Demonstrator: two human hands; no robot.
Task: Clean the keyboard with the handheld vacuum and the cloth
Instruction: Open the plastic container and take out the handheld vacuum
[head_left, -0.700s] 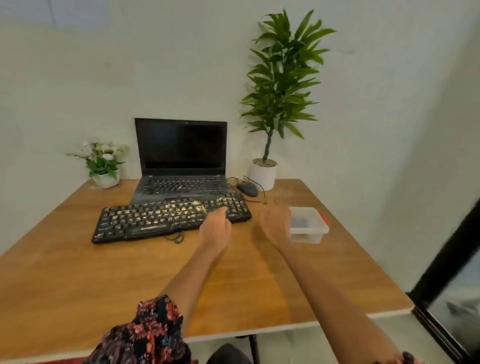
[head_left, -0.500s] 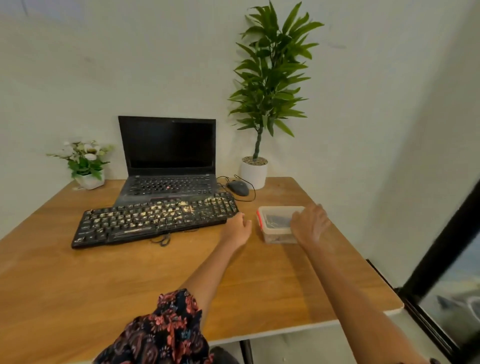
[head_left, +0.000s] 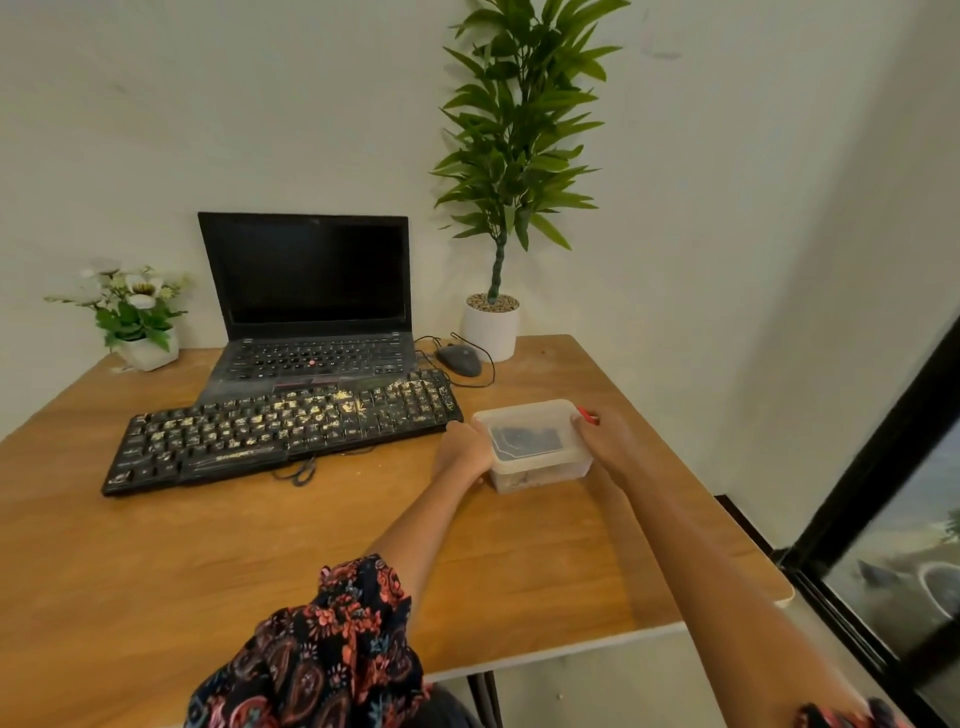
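Observation:
A black keyboard strewn with yellowish crumbs lies at an angle on the wooden desk, in front of the laptop. Right of it stands a lidded translucent plastic box with a dark object showing through the lid and a red clip at its right end. My left hand presses against the box's left end and my right hand against its right end, so both hold it. No vacuum or cloth is plainly visible.
An open black laptop sits behind the keyboard, with a wired mouse and a tall potted plant to its right. A small flower pot stands at the back left. The desk's right edge borders a dark window frame.
Both hands moved right from the keyboard's end to the plastic box and closed on its two ends. The view swung right as well.

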